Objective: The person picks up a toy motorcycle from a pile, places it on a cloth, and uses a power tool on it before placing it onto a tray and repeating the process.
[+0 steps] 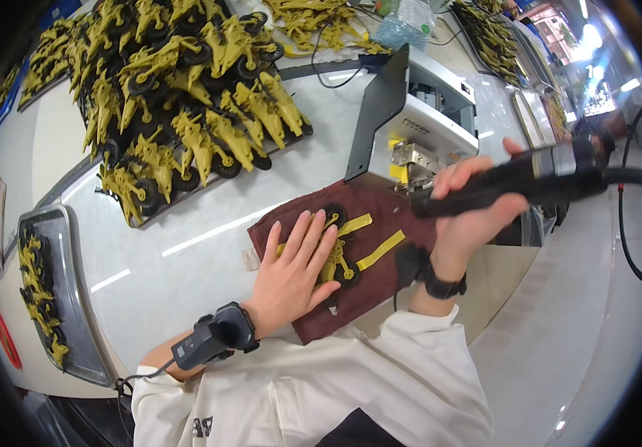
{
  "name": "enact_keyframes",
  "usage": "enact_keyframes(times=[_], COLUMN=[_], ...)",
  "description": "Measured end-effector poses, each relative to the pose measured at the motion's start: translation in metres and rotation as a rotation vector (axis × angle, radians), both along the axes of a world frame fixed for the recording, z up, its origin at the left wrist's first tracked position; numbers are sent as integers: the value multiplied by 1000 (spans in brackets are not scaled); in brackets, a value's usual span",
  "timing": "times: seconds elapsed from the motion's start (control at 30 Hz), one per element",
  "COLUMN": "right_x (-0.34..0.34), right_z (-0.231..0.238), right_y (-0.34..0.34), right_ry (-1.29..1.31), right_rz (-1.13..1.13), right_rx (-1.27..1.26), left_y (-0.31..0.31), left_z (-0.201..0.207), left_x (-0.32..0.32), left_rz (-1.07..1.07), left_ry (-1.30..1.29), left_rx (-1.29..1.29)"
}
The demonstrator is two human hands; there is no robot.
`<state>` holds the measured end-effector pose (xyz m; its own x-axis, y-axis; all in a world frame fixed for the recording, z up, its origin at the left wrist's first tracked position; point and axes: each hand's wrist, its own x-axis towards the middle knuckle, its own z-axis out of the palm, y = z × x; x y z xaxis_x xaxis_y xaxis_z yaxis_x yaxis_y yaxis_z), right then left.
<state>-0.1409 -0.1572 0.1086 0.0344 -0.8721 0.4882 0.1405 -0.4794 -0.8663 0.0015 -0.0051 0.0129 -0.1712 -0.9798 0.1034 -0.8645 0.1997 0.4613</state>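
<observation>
**Your left hand (291,276) over a yellow toy motorcycle (336,257), your right hand (477,203) around a corded black tool (552,175)**

Your left fingers lie flat, slightly spread, over the motorcycle on wrinkled maroon cloth (384,287). Toward 2 o'clock lie flat yellow strips (382,249); farther out, your right fingers curl around the cylindrical tool. At 9, a round-cornered metal tray (79,316) holds yellow-and-black toys (36,287); at 1, a boxy silver machine (440,112); at 11, dense rows of toy motorcycles (205,149).

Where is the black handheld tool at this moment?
In the head view, the black handheld tool is right of centre, gripped in the right hand, near the lower right of the silver machine.
</observation>
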Motion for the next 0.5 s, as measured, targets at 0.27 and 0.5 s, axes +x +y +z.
enact_keyframes(times=[0.27,0.5], right_x=[6,9], right_z=[-33,-44], right_y=[60,61], right_ry=[-185,-88], right_rz=[327,278], right_rx=[-187,-90], left_y=[7,7], left_z=[-9,-15], left_x=[-4,-4], left_rz=[-59,-46], left_ry=[82,152], left_rx=[-49,-141])
